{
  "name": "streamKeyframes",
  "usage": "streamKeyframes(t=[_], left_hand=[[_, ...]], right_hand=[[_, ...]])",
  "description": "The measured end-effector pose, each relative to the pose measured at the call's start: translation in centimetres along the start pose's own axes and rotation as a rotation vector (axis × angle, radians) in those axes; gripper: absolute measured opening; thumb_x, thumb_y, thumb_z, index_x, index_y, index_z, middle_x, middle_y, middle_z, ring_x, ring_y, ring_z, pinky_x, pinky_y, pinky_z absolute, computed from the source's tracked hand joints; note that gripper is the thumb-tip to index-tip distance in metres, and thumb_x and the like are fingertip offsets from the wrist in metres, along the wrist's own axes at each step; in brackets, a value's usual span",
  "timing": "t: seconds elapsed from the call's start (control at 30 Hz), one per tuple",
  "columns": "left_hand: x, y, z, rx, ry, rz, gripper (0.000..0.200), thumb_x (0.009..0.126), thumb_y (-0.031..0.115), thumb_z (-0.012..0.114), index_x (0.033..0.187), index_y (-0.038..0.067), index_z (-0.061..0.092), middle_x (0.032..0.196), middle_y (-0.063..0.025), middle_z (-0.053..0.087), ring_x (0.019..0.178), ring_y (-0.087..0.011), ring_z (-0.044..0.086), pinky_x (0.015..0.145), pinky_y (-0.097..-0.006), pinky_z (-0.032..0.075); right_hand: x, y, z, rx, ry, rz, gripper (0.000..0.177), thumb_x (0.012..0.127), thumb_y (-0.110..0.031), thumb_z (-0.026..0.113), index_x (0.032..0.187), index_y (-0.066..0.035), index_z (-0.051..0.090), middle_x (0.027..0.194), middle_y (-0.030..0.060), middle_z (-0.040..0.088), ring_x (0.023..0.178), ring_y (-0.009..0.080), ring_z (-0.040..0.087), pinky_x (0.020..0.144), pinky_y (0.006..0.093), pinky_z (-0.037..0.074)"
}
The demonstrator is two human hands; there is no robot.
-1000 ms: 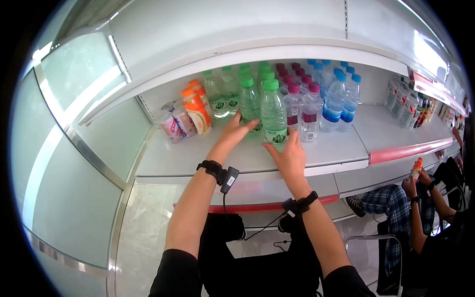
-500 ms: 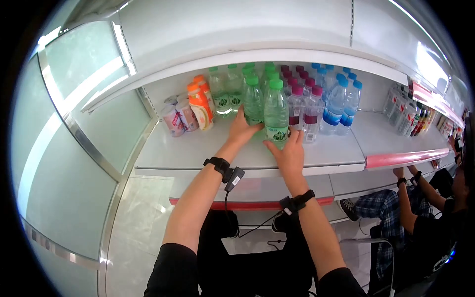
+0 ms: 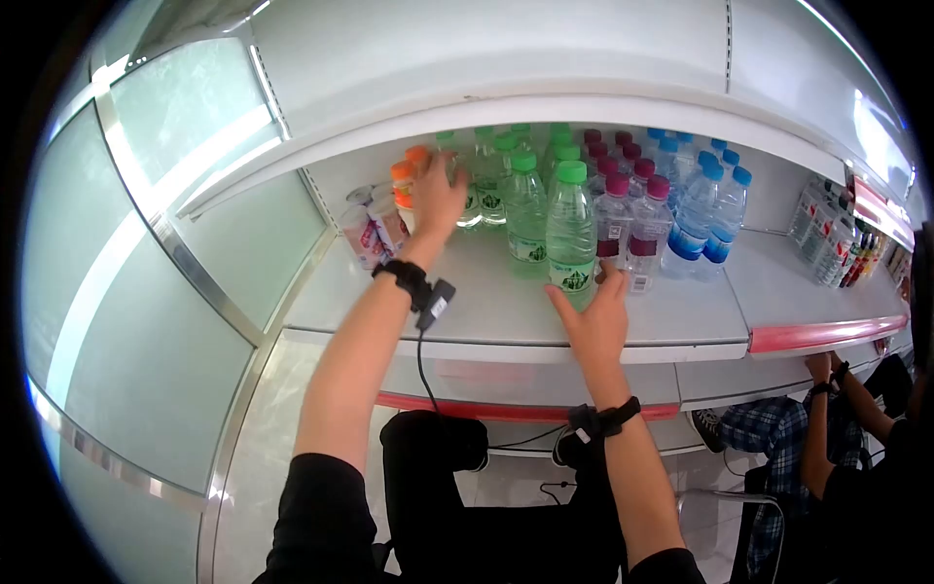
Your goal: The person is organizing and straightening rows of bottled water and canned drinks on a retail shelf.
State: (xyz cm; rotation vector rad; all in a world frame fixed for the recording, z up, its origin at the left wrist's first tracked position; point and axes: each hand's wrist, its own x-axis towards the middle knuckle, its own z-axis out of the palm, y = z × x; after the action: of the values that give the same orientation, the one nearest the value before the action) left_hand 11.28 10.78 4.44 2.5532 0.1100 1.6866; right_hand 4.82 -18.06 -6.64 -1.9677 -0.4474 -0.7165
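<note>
My left hand (image 3: 441, 200) reaches over the shelf beside the orange-capped bottles (image 3: 402, 177), partly covering them. Its fingers look spread and I see nothing held in them; whether it touches a bottle is hidden. With thumb and fingers on either side, my right hand (image 3: 596, 316) grips the base of the front green-capped water bottle (image 3: 570, 229), which stands upright. Just behind and to the left is another green-capped water bottle (image 3: 526, 214). More green-capped bottles (image 3: 488, 185) stand farther back.
Cans (image 3: 362, 234) stand at the shelf's left end. Right of the green-capped bottles are purple-capped bottles (image 3: 646, 229) and blue-capped bottles (image 3: 694, 219). An upper shelf edge (image 3: 545, 109) overhangs them. A seated person (image 3: 827, 428) works at the right.
My left hand has left the green-capped bottles and moved left and back toward the orange-capped bottles. My right hand stays at the front bottle's base. The view has shifted slightly.
</note>
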Motion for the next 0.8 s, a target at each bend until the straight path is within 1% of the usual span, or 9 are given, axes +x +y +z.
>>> streamKeyframes(t=[0.03,0.1,0.17,0.2,0.3,0.4,0.53,0.6,0.8], left_hand=[[1.4,-1.5,1.5,0.137,0.081,0.079,0.039,0.088,0.023,0.060,0.120,0.001,0.061,0.122,-0.0254,0.060,0.109,-0.0447,0.056,0.093,-0.0558,0.045],[4.2,-1.1,0.8,0.160,-0.391,-0.098,0.051,0.089,0.019,0.059,0.136,0.002,0.048,0.136,-0.0287,0.048,0.125,-0.0445,0.045,0.105,-0.0529,0.038],[6.0,-2.2,2.0,0.124,-0.612,-0.160,0.055,0.092,0.021,0.060,0.141,0.002,0.042,0.144,-0.0301,0.039,0.133,-0.0465,0.038,0.109,-0.0528,0.036],[6.4,-2.7,2.5,0.113,-0.553,-0.080,0.051,0.093,0.023,0.059,0.138,0.002,0.047,0.142,-0.0273,0.045,0.133,-0.0462,0.040,0.107,-0.0517,0.038],[7.0,-3.0,2.4,0.112,-0.509,-0.133,0.044,0.093,0.023,0.060,0.130,0.001,0.053,0.134,-0.0238,0.054,0.126,-0.0440,0.048,0.103,-0.0502,0.042],[6.6,-1.7,1.1,0.191,-0.443,-0.082,0.038,0.092,0.022,0.060,0.123,0.000,0.057,0.125,-0.0224,0.060,0.118,-0.0417,0.055,0.099,-0.0485,0.045],[4.7,0.6,-1.1,0.255,-0.342,-0.044,0.036,0.092,0.021,0.060,0.122,0.001,0.058,0.123,-0.0219,0.061,0.113,-0.0411,0.057,0.097,-0.0482,0.047],[4.2,2.5,-2.7,0.203,-0.216,0.035,0.032,0.092,0.020,0.060,0.119,0.004,0.059,0.120,-0.0203,0.062,0.110,-0.0407,0.059,0.094,-0.0486,0.049],[1.9,6.6,-6.6,0.105,-0.106,0.097,0.028,0.094,0.023,0.060,0.115,0.005,0.060,0.117,-0.0182,0.062,0.104,-0.0394,0.060,0.085,-0.0486,0.051]], right_hand=[[-0.4,0.2,0.1,0.025,0.014,-0.009,0.086,0.076,-0.047,0.080,0.130,0.007,0.041,0.120,0.0203,0.048,0.098,0.0401,0.061,0.074,0.0457,0.053],[-0.9,0.5,0.1,0.014,0.013,-0.007,0.085,0.077,-0.047,0.080,0.130,0.007,0.041,0.120,0.0203,0.048,0.097,0.0403,0.061,0.074,0.0458,0.053],[0.0,0.5,0.0,-0.002,0.018,-0.049,0.084,0.077,-0.047,0.080,0.130,0.007,0.041,0.120,0.0204,0.048,0.096,0.0406,0.061,0.073,0.0459,0.053],[0.0,0.3,-0.1,0.007,0.013,-0.047,0.084,0.077,-0.046,0.080,0.129,0.006,0.041,0.119,0.0205,0.048,0.095,0.0409,0.061,0.072,0.0458,0.053],[-0.3,0.2,0.0,0.022,0.019,-0.046,0.082,0.077,-0.045,0.080,0.128,0.006,0.041,0.118,0.0206,0.048,0.093,0.0415,0.061,0.069,0.0456,0.054],[-0.3,0.4,0.2,0.015,0.046,-0.061,0.082,0.076,-0.045,0.081,0.127,0.005,0.042,0.117,0.0204,0.047,0.093,0.0417,0.061,0.067,0.0453,0.054],[-0.1,0.2,-0.1,0.008,0.016,-0.029,0.080,0.077,-0.046,0.080,0.126,0.005,0.042,0.117,0.0205,0.048,0.092,0.0416,0.062,0.067,0.0457,0.055],[-0.1,0.2,-0.1,0.005,0.025,-0.033,0.080,0.077,-0.047,0.080,0.126,0.004,0.042,0.117,0.0205,0.048,0.092,0.0415,0.062,0.067,0.0457,0.055],[-0.1,0.3,0.1,0.001,0.021,-0.027,0.079,0.078,-0.048,0.078,0.127,0.003,0.042,0.118,0.0205,0.049,0.093,0.0422,0.062,0.069,0.0474,0.054]])
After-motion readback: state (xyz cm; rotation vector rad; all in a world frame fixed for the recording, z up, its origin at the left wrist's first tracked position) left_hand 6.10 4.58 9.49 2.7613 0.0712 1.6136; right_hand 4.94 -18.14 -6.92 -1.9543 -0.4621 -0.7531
